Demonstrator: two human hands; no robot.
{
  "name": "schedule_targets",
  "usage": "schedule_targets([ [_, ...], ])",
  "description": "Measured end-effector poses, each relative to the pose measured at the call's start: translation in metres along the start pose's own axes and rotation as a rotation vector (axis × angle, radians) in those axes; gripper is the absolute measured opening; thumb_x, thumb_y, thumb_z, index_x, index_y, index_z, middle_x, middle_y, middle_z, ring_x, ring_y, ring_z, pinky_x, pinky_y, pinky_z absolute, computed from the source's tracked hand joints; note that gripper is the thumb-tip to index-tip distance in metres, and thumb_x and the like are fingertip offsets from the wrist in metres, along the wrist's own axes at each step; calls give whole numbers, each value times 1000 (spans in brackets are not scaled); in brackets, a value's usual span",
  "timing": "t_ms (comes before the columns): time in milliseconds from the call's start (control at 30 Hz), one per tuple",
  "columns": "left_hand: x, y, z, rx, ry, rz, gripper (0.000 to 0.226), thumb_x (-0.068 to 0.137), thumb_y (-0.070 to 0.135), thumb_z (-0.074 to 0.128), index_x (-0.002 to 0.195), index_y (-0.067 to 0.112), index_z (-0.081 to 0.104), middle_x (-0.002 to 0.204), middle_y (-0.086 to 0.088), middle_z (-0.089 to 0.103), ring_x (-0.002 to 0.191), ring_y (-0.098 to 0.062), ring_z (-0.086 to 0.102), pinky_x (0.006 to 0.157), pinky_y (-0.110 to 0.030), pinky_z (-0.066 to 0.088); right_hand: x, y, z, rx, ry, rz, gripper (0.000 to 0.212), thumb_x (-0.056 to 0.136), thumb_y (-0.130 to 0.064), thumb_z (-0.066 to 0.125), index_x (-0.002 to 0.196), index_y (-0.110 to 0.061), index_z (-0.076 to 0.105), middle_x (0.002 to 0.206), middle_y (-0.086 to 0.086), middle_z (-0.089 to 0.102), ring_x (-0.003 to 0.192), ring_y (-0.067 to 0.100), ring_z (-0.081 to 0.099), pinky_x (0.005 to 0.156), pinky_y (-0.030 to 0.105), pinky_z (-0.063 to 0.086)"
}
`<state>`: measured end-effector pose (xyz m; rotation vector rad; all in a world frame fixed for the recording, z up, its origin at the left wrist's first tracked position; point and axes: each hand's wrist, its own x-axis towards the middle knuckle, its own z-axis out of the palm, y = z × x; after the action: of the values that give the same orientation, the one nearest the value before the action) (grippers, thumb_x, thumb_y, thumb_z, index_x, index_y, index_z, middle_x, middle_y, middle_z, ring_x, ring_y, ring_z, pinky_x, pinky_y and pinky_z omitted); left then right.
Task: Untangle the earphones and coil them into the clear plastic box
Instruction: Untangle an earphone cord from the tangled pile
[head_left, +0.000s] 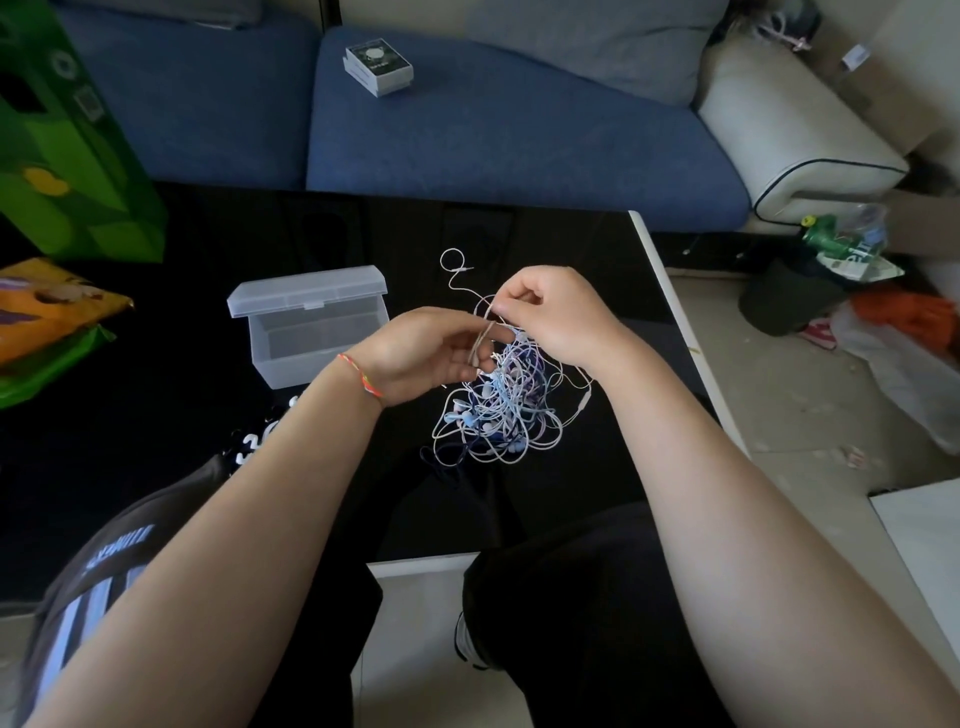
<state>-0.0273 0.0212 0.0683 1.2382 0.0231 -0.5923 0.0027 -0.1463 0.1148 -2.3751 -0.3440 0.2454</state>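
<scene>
While the earphones (501, 410) sit knotted at frame centre on the black table (597, 270), right hand (550, 317) pinches one white strand; left hand (421, 358) has cord looped over curled fingers. Clear plastic box (311, 332) lies open, centre-left, seemingly empty. Advice: feed out the free plug end (462, 269) slowly, keep tension low, avoid tightening knots

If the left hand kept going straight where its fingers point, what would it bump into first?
Probably the right hand: the left hand points at it, with only the tangled earphones cord between them. Depth is hard to judge.
</scene>
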Motion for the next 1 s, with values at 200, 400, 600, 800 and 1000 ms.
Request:
schedule_targets([
  [200,-5,0,1,-122,-107,75,25,102,2,40,110,2,64,84,-2,69,89,-16,71,57,-14,49,-1,3,-1,189,11,34,13,97,-17,62,98,-11,73,78,0,68,61,9,59,52,17,48],
  [400,-5,9,5,-459,-30,173,38,96,6,43,92,12,80,100,-8,76,95,-19,74,64,-15,57,-5,0,2,105,-238,95,23,101,-14,51,91,-27,67,79,3,68,57,15,61,56,24,50],
  [600,2,6,-4,-550,94,232,26,102,6,39,109,4,65,106,-11,74,100,-22,72,73,-20,59,-10,-10,7,-62,-462,60,21,101,-31,55,96,-21,72,89,0,75,62,14,71,72,25,44],
  [800,5,-1,-10,-359,205,214,26,107,14,36,103,13,62,116,-9,70,105,-17,70,64,-21,56,-13,-18,11,-156,-406,66,21,97,-29,58,94,-13,71,81,-1,73,48,13,64,62,27,56],
  [1000,1,-3,-10,-61,190,130,23,102,8,46,118,7,62,74,7,71,70,-3,67,56,-19,51,-9,-20,8,-92,-157,-1,16,88,-19,60,81,-19,74,68,-6,66,62,10,60,59,26,48],
])
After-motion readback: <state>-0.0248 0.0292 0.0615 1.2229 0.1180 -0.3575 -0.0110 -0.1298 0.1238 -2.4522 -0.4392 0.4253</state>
